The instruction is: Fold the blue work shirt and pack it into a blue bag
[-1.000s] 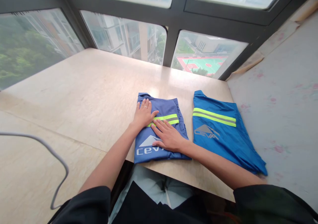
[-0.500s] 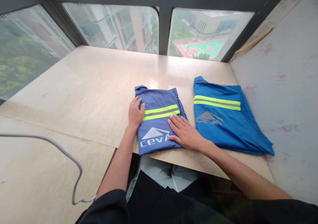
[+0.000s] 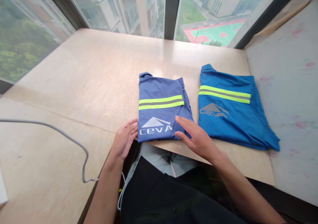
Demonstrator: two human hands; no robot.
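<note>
A folded purple-blue work shirt (image 3: 159, 88) with a yellow-green and grey reflective stripe and white CEVA lettering lies in front of me. My left hand (image 3: 126, 136) is beside its lower left edge, fingers extended and palm turned inward. Over the shirt's lower right part is my right hand (image 3: 193, 136), its fingers stretched out and the thumb apart; whether it touches the cloth I cannot tell. To the right lies a second folded work shirt (image 3: 231, 118), brighter blue, with the same kind of stripe and grey CEVA lettering. Neither hand holds anything.
Both shirts lie on a pale wooden surface (image 3: 99, 71) beneath windows. A grey cable (image 3: 72, 144) curves across the left side. The corner of a white object (image 3: 3, 187) shows at the left edge. A flower-patterned wall (image 3: 293, 95) bounds the right.
My left hand has left the shirt's stripe and come down beside its lower left corner. My right hand, flat on the shirt before, has turned onto its side. The view has tilted downward.
</note>
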